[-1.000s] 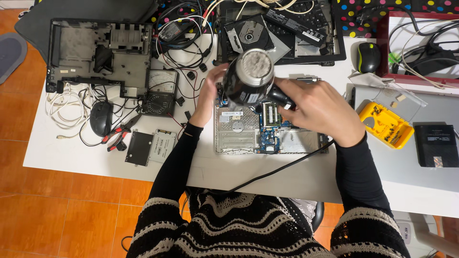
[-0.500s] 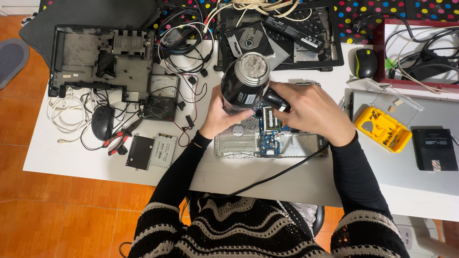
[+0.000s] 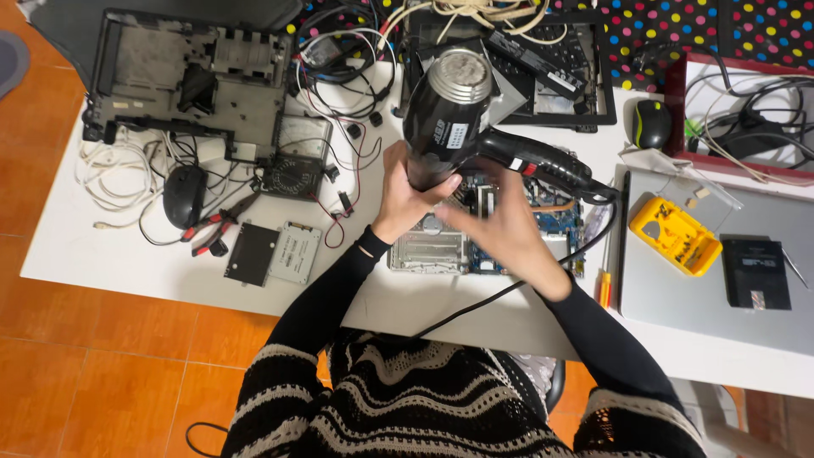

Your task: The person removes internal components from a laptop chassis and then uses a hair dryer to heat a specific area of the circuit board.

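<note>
A black hair dryer (image 3: 454, 97) with a round silver rear grille hangs nose-down above a bare laptop motherboard (image 3: 428, 250) on the white table (image 3: 110, 263). My left hand (image 3: 405, 197) grips the lower end of its barrel. The handle (image 3: 543, 161) sticks out to the right with no hand on it. My right hand (image 3: 509, 233) is blurred just below the handle, fingers stretched toward the barrel end beside my left hand. The black power cord (image 3: 475, 305) runs from the handle down over the table's near edge.
An empty laptop base (image 3: 186, 76) lies at the back left beside tangled wires. On the left are a black mouse (image 3: 183, 195), red-handled pliers (image 3: 216, 229) and two flat drives (image 3: 273, 253). A yellow multimeter (image 3: 674, 236) and a silver closed laptop (image 3: 721, 314) lie to the right.
My right hand has come off the dryer's handle and dropped below it. The dryer has tilted so the handle now points right, held by my left hand.
</note>
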